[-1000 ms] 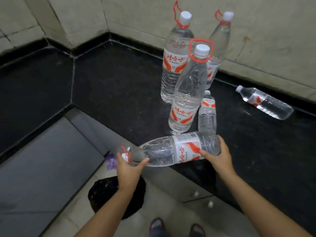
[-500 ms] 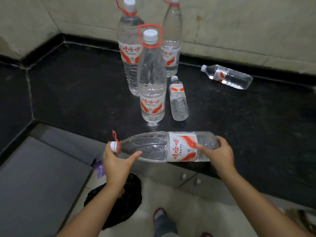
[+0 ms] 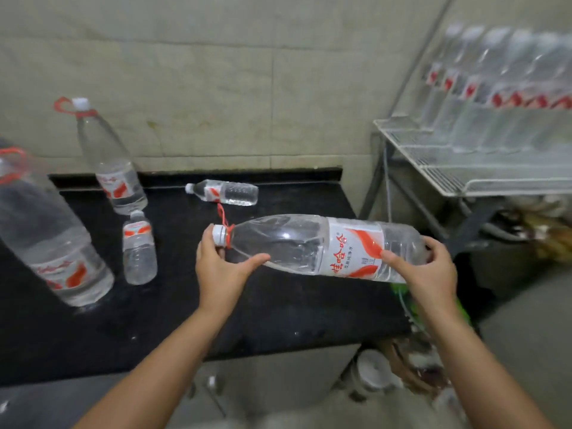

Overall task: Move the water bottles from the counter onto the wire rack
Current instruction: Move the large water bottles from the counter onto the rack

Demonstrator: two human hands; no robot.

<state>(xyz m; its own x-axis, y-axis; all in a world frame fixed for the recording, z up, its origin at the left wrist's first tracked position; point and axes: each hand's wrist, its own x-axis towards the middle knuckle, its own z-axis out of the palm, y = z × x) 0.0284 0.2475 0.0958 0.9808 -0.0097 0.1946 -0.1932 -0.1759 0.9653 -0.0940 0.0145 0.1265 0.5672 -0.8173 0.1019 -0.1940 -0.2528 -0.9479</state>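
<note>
I hold a large clear water bottle (image 3: 315, 246) with a red-and-white label sideways over the black counter (image 3: 278, 311). My left hand (image 3: 221, 267) grips its neck by the white cap; my right hand (image 3: 428, 270) grips its base. Two large bottles stand on the counter: one (image 3: 46, 230) at the near left, another (image 3: 111, 162) by the wall. A small bottle (image 3: 139, 249) stands between them and a second small one (image 3: 224, 192) lies on its side at the back. The white wire rack (image 3: 433, 168) at the right carries a row of several bottles (image 3: 501, 88).
The tiled wall runs behind the counter. Under the rack lie blurred cluttered items (image 3: 541, 230). A green object (image 3: 408, 301) and more clutter (image 3: 402, 366) sit on the floor between the counter's right end and the rack. A cabinet front (image 3: 278, 388) is below the counter.
The view has swung right, bringing the wire rack into sight. Both hands have carried the sideways bottle up and to the right, from the counter's front edge toward its right end.
</note>
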